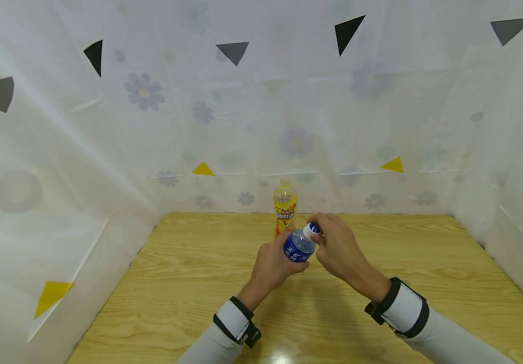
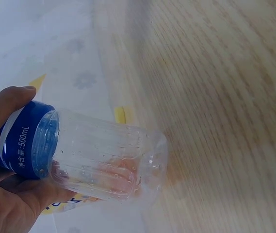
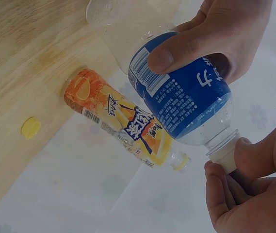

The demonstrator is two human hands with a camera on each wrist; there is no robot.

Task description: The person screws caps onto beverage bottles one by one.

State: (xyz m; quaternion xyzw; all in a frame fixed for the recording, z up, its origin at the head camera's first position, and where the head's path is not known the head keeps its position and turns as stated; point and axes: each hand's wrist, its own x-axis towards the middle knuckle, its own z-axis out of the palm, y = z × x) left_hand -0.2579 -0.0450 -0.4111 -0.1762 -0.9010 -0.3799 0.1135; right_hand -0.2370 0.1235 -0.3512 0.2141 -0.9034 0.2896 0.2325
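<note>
The right hand [image 1: 337, 246] pinches a white plastic cap [image 3: 223, 156] at the neck of a tilted, clear plastic bottle [image 2: 99, 141], the left hand [image 1: 271, 264] wrapped around its blue label [image 3: 179, 92], above a wood-grain table [image 1: 175, 288] where a yellow-and-orange-labelled plastic bottle [image 1: 285, 205] stands near a yellow cap [image 3: 31, 127].

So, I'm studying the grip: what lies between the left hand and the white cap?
Some of the blue label, then the clear shoulder and neck of the held bottle; the right wrist view shows it.

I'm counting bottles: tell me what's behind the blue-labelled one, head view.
A capless yellow-labelled bottle stands there; its base is hidden behind the left hand gripping the blue-labelled bottle.
</note>
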